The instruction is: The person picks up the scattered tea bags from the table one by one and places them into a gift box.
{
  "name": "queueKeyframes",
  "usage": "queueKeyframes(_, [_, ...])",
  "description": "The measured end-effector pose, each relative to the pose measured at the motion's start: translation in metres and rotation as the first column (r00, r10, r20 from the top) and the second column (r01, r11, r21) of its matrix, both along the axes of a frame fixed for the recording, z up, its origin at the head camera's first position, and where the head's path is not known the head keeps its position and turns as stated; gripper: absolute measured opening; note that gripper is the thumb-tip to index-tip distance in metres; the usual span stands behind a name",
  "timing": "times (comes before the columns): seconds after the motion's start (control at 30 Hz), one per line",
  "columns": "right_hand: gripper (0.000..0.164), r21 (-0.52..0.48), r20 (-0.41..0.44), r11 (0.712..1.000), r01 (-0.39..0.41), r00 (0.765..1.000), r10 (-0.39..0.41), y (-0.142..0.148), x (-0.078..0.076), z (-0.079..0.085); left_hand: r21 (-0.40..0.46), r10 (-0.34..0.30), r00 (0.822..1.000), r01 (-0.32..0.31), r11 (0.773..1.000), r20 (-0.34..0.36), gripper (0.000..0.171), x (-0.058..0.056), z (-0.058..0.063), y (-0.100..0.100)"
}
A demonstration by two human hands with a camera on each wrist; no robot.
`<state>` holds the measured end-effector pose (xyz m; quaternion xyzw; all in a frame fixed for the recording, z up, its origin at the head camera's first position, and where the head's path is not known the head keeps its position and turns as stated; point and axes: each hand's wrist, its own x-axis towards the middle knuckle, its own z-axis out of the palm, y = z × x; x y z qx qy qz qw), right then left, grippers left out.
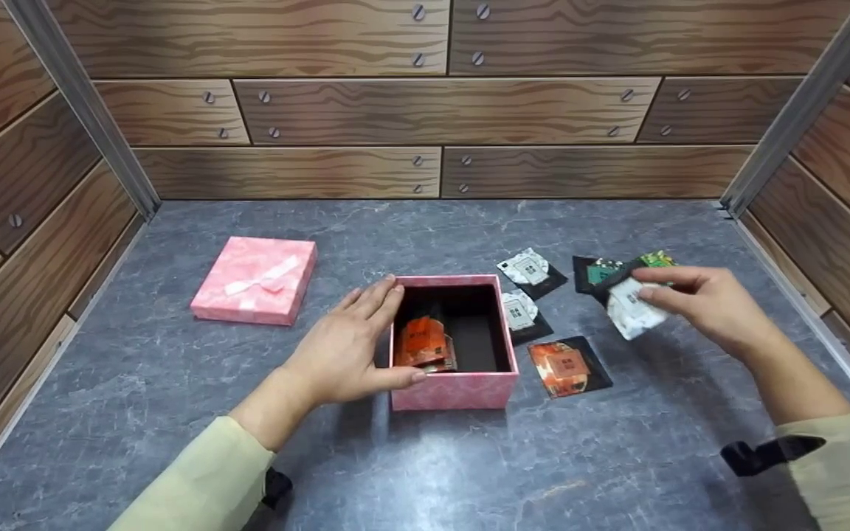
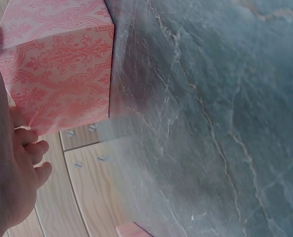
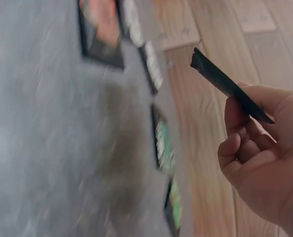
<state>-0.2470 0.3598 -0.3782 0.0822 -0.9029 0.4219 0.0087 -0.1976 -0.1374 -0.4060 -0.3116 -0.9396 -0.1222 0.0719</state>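
Observation:
My left hand (image 1: 344,346) holds the left side of an open pink patterned box (image 1: 454,391), fingers along the left rim and thumb over the front rim. Orange packets (image 1: 425,343) lean inside the box, at its left. To the right, my right hand (image 1: 716,306) pinches a small flat packet (image 1: 633,306), white-printed with a black edge, between thumb and fingers. In the right wrist view that packet (image 3: 225,84) appears nearly edge-on, raised over the table. Beneath and behind it lie a green packet (image 1: 600,271) and a yellow-green one (image 1: 657,259).
Two white-and-black packets (image 1: 530,269) lie right of the box, one close against its wall. An orange packet (image 1: 569,366) lies nearer the front. The pink lid (image 1: 255,280) with a bow rests at the left on the grey marbled table (image 1: 440,472). Wood-patterned walls (image 1: 440,110) enclose back and sides.

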Motion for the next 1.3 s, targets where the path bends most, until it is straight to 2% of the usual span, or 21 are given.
queueKeyframes(0.27, [0.057, -0.180, -0.032, 0.981, -0.066, 0.998, 0.061, -0.062, 0.010, 0.033, -0.003, 0.002, 1.000, -0.002, 1.000, 0.000, 0.116, 0.000, 0.000, 0.000])
queueKeyframes(0.53, [0.047, -0.222, -0.100, 0.964, -0.149, 0.987, 0.130, -0.127, 0.018, 0.051, -0.011, 0.007, 1.000, -0.007, 1.000, 0.000, 0.117, -0.001, 0.001, -0.001])
queueKeyframes(0.67, [0.041, -0.217, -0.118, 0.949, -0.230, 0.971, 0.209, -0.154, 0.020, 0.050, -0.006, 0.003, 1.000, -0.003, 1.000, 0.001, 0.117, -0.001, 0.000, 0.000])
queueKeyframes(0.9, [0.044, -0.132, -0.106, 0.923, -0.362, 0.931, 0.350, -0.188, 0.019, 0.036, 0.004, 0.003, 1.000, -0.003, 1.000, 0.008, 0.117, 0.001, 0.001, 0.000])
queueKeyframes(1.1, [0.050, -0.034, -0.065, 0.923, -0.383, 0.923, 0.380, -0.208, 0.018, 0.026, 0.003, -0.001, 1.000, 0.001, 1.000, 0.024, 0.117, 0.000, 0.001, 0.000])
queueKeyframes(1.3, [0.049, 0.035, -0.090, 0.912, -0.410, 0.907, 0.411, -0.223, 0.017, 0.020, 0.001, 0.000, 1.000, 0.000, 1.000, 0.019, 0.119, -0.001, 0.001, 0.000])
